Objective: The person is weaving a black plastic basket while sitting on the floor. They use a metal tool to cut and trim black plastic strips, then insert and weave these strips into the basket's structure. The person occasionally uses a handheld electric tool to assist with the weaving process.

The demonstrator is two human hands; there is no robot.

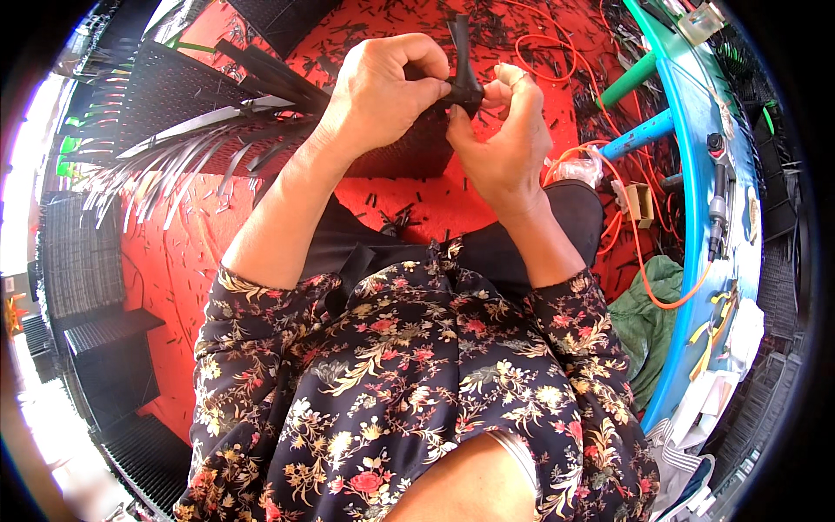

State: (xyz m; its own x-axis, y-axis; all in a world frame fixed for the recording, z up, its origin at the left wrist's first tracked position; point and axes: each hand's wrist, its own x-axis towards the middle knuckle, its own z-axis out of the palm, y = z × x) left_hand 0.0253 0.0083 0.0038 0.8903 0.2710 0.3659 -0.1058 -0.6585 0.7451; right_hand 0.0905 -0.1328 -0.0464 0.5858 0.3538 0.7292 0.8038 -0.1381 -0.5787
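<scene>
At the top middle, both of my hands work on a black flat strip (463, 54), whose free end stands up between them. My left hand (374, 96) pinches the strip close to its folded part with thumb and forefinger. Closed from the other side, my right hand (509, 139) has thumb and fingers around the same fold. Below my hands is a dark woven panel (404, 150), partly hidden by my left forearm. A fan of loose black strips (196, 152) spreads out to the left of that forearm.
Black woven pieces (109, 348) are stacked at the left. Strip scraps litter the red floor covering (365, 196). On the right stands a blue-edged table (683, 287) with a slim tool (718, 204) on an orange hose. Green cloth (648, 309) lies beside it.
</scene>
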